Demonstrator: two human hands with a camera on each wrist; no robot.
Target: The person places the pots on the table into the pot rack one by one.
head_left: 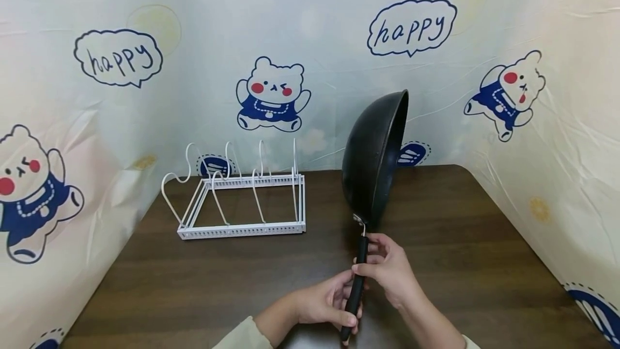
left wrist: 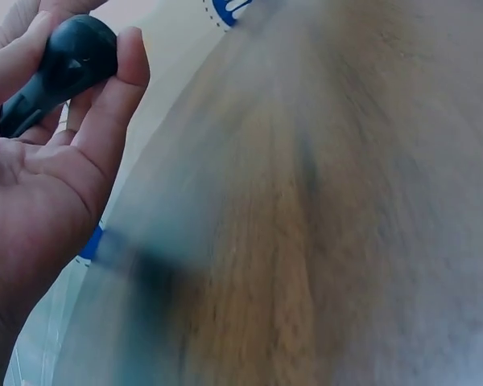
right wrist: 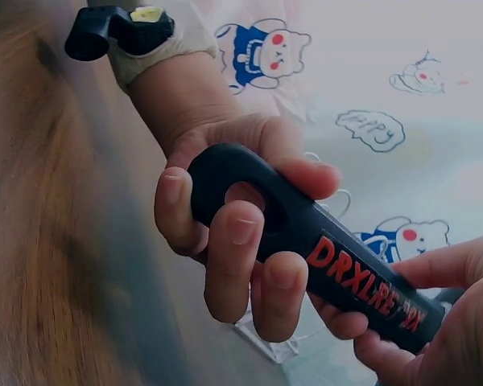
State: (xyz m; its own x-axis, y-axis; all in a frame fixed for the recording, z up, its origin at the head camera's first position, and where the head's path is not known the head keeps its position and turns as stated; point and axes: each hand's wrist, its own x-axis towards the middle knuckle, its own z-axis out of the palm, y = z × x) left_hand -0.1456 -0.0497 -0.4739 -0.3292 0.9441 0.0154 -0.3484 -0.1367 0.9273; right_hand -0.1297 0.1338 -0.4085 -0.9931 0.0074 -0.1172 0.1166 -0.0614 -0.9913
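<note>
A black wok (head_left: 369, 160) is held up on its side above the table, its round back toward the left and its opening facing right. Both hands are on its long black handle (right wrist: 294, 221), which has a hanging hole and red lettering. My left hand (head_left: 325, 301) grips the handle's lower end, with fingers and thumb curled round it. Higher up, close below the metal neck, my right hand (head_left: 391, 269) pinches the handle between thumb and fingers. In the left wrist view the handle's rounded end shows between the left thumb and fingers.
Left of the wok, a white rack (head_left: 242, 229) with several upright curved wire dividers stands on the brown wooden table (head_left: 465, 252). Cloth (head_left: 334, 20) printed with cartoon bears surrounds the table at the back and sides.
</note>
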